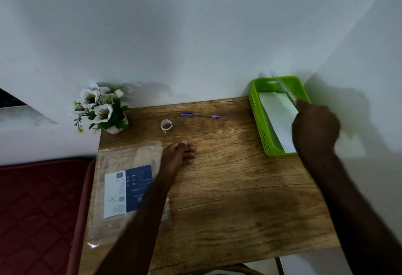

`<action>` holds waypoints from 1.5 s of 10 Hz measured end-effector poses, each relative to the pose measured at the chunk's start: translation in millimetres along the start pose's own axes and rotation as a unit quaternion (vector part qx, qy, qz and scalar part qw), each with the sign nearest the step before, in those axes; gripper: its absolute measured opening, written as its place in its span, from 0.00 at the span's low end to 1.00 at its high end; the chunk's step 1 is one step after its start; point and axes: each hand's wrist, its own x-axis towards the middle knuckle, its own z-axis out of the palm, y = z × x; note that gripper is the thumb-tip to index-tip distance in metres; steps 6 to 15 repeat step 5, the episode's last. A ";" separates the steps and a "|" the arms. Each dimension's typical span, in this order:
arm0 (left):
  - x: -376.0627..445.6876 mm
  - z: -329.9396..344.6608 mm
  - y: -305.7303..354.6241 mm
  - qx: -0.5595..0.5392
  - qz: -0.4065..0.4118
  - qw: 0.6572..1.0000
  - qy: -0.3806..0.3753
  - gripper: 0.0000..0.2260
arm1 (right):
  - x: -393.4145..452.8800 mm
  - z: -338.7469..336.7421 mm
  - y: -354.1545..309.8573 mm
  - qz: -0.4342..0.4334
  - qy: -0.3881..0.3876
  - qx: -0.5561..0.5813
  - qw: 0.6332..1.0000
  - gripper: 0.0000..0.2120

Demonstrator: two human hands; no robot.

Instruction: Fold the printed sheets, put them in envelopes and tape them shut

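Broadly, the wooden table (228, 187) fills the lower middle of the view, pushed against a pale wall. At nine o'clock on it lies a clear plastic packet (121, 187) with a blue and white label, its contents hard to make out. At two o'clock sits a green perforated basket (261, 126) holding white envelopes or sheets (278, 118); which, I cannot tell. The right hand (315, 129) is over the basket's near right corner, fingers curled round a blurred clear strip (285, 89), possibly a ruler or sleeve. The left hand (178, 152) rests on the table at the packet's edge, fingers gathered loosely and holding nothing. A flower pot (102, 109) stands at ten o'clock, a blue pen (200, 115) at twelve, and a small tape roll (166, 125) just below it. To do this step well, I judge it best to lift the clear piece away first, then draw one white piece out flat to the open middle without creasing it
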 end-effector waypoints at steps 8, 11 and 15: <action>1.3 3.8 -4.2 -0.018 0.014 1.000 0.012 0.10 | -2.8 87.3 -6.9 -0.017 -0.067 -0.017 0.997 0.09; 1.3 3.8 -4.2 -0.018 0.014 1.000 0.012 0.10 | -2.8 87.3 -6.9 -0.017 -0.067 -0.017 0.997 0.09; 1.3 3.8 -4.2 -0.018 0.014 1.000 0.012 0.10 | -2.8 87.3 -6.9 -0.017 -0.067 -0.017 0.997 0.09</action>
